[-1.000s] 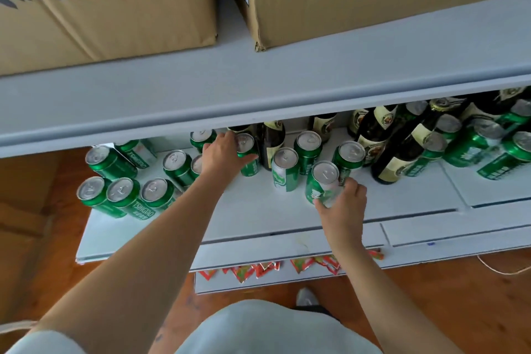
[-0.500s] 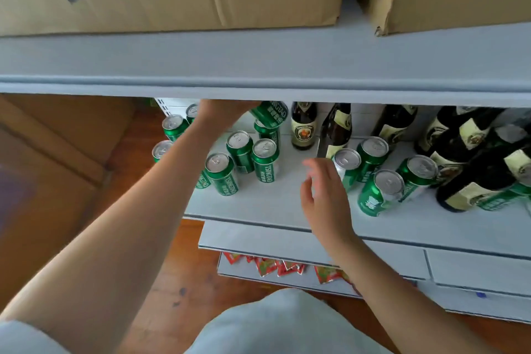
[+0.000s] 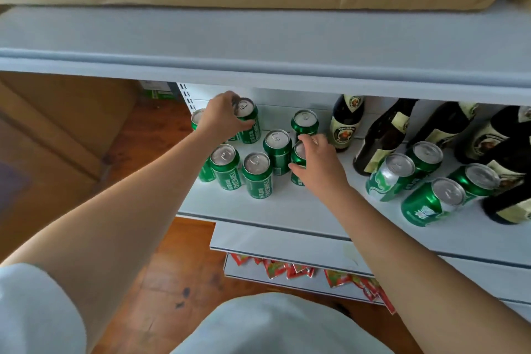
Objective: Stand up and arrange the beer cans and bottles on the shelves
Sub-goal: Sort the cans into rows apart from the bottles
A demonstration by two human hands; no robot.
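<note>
Both hands are being worked at the left end of the middle shelf [image 3: 287, 204], under the overhanging upper shelf [image 3: 258, 77].

- Left hand [image 3: 221, 118]: fingers curled round the rim of the rear can [image 3: 247, 121], which is being gripped from above, upright or nearly so, near the back wall.
- Right hand [image 3: 319, 161]: fingers wrapped round the side of the front can [image 3: 298, 158], which is being held upright, just beside the middle can [image 3: 277, 149].
- Further upright cans are being kept in a tight cluster on the left: two front-row cans [image 3: 241, 169] and one back can [image 3: 304, 122].
- Still tipped over to the right: several lying cans [image 3: 428, 195]. Behind them, leaning bottles [image 3: 382, 141] are propped at an angle; one upright bottle [image 3: 346, 123] is standing close to the right hand.

Risks, as judged:
- The cluster is being packed closely; a nudge from either wrist is likely to be passed along and a neighbour toppled.
- The upright bottle is being passed closely by the right hand's knuckles; a sideways sweep could tip it onto the cans.
- The lying cans are round and near the shelf's front lip; rolling off to the floor is possible if the shelf is being jolted.
- The leaning bottles could slide flat once their props are being lifted away.
- Headroom under the upper shelf is looking tight, so a lifted can may be knocked against it.
</note>
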